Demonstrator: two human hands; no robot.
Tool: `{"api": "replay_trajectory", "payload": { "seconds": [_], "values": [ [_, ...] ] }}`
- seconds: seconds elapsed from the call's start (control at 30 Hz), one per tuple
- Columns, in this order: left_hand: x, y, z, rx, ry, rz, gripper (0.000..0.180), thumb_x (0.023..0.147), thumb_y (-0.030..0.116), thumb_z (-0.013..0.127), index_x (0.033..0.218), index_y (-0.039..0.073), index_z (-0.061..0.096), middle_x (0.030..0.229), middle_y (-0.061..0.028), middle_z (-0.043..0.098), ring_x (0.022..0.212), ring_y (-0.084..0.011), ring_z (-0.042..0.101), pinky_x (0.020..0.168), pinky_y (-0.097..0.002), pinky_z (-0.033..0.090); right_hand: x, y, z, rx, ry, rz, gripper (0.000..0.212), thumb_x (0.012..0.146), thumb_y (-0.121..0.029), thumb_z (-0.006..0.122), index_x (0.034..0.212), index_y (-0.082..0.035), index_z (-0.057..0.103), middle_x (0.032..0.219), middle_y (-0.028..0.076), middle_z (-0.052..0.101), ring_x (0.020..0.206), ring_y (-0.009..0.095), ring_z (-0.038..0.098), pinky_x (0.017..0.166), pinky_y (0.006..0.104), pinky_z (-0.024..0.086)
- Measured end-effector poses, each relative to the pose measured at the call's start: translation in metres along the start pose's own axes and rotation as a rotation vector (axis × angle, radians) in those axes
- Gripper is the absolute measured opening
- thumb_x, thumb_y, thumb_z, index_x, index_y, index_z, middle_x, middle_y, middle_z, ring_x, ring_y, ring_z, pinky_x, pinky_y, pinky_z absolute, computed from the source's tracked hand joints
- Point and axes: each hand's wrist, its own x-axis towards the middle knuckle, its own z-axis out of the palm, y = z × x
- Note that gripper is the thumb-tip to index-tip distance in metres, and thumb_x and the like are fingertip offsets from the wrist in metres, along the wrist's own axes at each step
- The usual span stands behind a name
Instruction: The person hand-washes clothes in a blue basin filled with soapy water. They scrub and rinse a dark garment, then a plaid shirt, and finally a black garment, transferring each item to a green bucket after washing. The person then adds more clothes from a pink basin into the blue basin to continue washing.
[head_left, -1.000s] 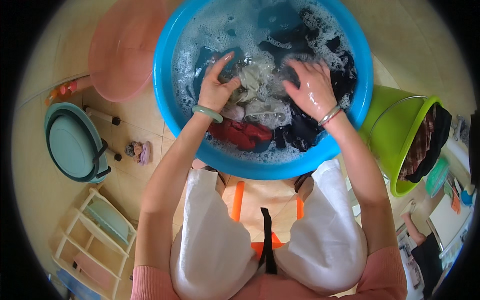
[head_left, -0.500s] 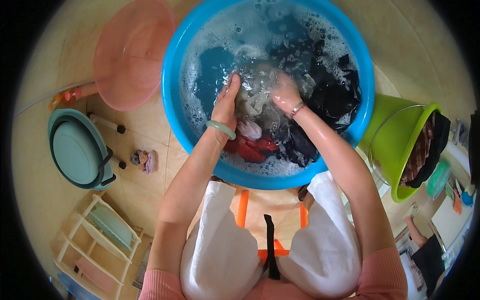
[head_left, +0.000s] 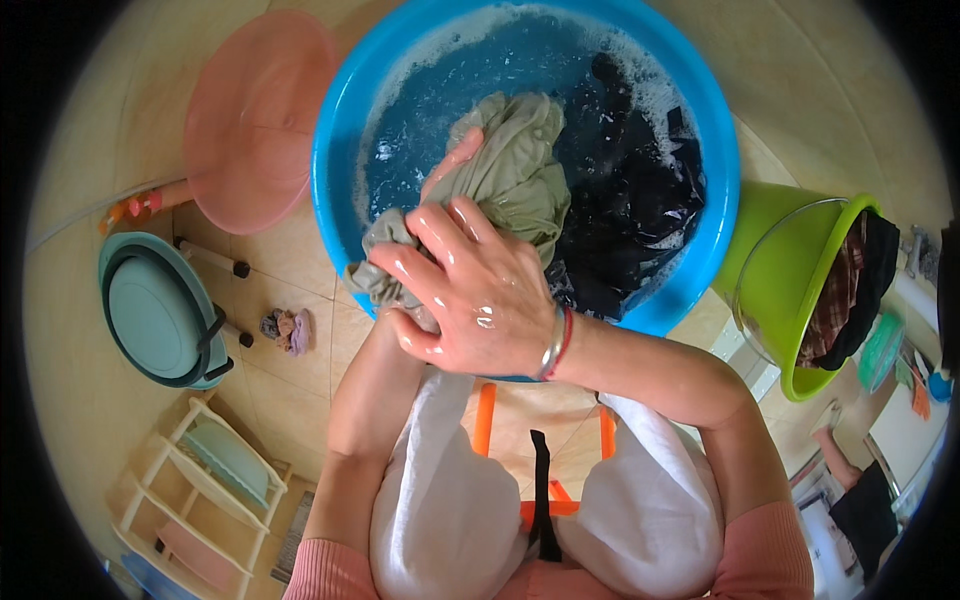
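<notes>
A wet grey-green cloth garment (head_left: 520, 180) is bunched up above the water at the near left of a blue basin (head_left: 725, 190). My right hand (head_left: 475, 285), wet and wearing a silver bracelet, curls its fingers over the gathered part near the rim. Beneath it, my left hand (head_left: 455, 160) holds the same garment. Only a few left fingers show beside the cloth; the palm is hidden. Black clothes (head_left: 630, 200) float in the soapy water on the basin's right side.
On the left are a pink basin (head_left: 250, 130), nested teal basins (head_left: 155, 315), scrunchies (head_left: 288, 330) on the floor and a cream rack (head_left: 190, 470). A green bucket (head_left: 780, 250) of clothes lies tilted at the right. Another person's arm (head_left: 838, 460) appears at lower right.
Both hands have come out of the water, raising the grey-green garment toward me. My right hand has crossed left over the other hand. Less foam covers the water.
</notes>
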Motion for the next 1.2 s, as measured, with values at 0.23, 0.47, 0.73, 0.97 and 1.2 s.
{"api": "replay_trajectory", "payload": {
  "seconds": [0.23, 0.47, 0.73, 0.97, 1.2],
  "values": [
    [-0.003, -0.013, -0.043, 0.14, 0.032, 0.292, 0.039, 0.101, 0.032, 0.048, 0.13, 0.006, 0.054, 0.124, -0.0109, 0.062, 0.109, -0.0243, 0.062, 0.099, -0.0363, 0.049, 0.02, 0.066, 0.01, -0.045, 0.204, 0.097, 0.02, 0.078, -0.026, 0.073, 0.083, -0.008, 0.064, 0.087, 0.008, 0.062, 0.074, 0.028, 0.065, 0.062, 0.0344, 0.054],
    [-0.02, 0.0, 0.0, 0.688, 0.563, 0.514, 0.042, 0.097, 0.03, 0.06, 0.127, 0.002, 0.056, 0.125, -0.0091, 0.061, 0.109, -0.018, 0.06, 0.094, -0.0329, 0.049, -0.006, 0.162, -0.011, -0.305, 0.123, 0.664, 0.025, 0.089, -0.031, 0.056, 0.095, -0.007, 0.061, 0.088, 0.018, 0.066, 0.075, 0.04, 0.064, 0.066, 0.0487, 0.052],
    [-0.029, 0.02, -0.055, 0.787, 0.534, 0.498, 0.042, 0.094, 0.002, 0.058, 0.136, 0.007, 0.053, 0.129, -0.0085, 0.059, 0.117, -0.0174, 0.054, 0.098, -0.0291, 0.044, -0.02, 0.112, 0.007, -0.695, -0.153, 0.219, 0.07, 0.081, -0.042, 0.071, 0.144, -0.03, 0.042, 0.146, 0.012, 0.038, 0.129, 0.037, 0.039, 0.082, 0.0546, 0.049],
    [-0.017, 0.01, -0.048, 0.837, 0.58, 0.487, 0.048, 0.091, 0.004, 0.063, 0.137, 0.012, 0.053, 0.132, -0.007, 0.057, 0.119, -0.0188, 0.054, 0.101, -0.0323, 0.043, -0.031, 0.207, 0.075, -0.168, -0.065, 0.44, 0.043, 0.082, -0.023, 0.068, 0.123, -0.016, 0.059, 0.121, 0.013, 0.057, 0.111, 0.039, 0.055, 0.088, 0.0485, 0.049],
    [-0.014, 0.025, -0.03, 0.421, 0.296, 0.265, 0.064, 0.096, 0.06, 0.045, 0.132, 0.008, 0.053, 0.129, -0.0112, 0.059, 0.117, -0.0247, 0.058, 0.101, -0.0409, 0.046, -0.002, 0.07, 0.007, 0.029, 0.052, 0.195, 0.037, 0.075, -0.027, 0.077, 0.106, -0.012, 0.064, 0.104, 0.007, 0.053, 0.102, 0.03, 0.053, 0.081, 0.0399, 0.052]
  ]
}}
